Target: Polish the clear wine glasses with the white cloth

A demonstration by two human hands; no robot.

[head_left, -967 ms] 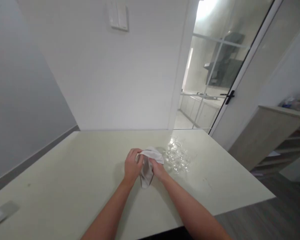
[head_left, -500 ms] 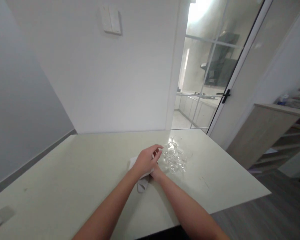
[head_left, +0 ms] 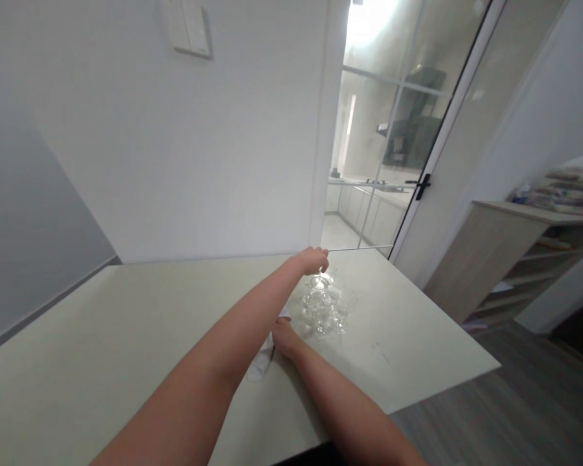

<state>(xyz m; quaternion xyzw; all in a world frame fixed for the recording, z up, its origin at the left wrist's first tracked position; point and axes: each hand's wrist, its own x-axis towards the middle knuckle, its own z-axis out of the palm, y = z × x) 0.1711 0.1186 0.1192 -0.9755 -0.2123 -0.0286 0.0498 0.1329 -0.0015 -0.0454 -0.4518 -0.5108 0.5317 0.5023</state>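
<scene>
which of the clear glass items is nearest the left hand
The farthest clear glass item, directly below the left hand in the picture; the others sit closer to the person.

left arm [head_left: 218, 353]: stretched way out forward
left hand [head_left: 314, 260]: curled downward
right hand [head_left: 282, 336]: held lower, partly blocked by left arm

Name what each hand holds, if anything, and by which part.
The right hand holds the white cloth, exact spot hidden. The left hand is at the clear glassware; whether it grips any cannot be told.
</scene>
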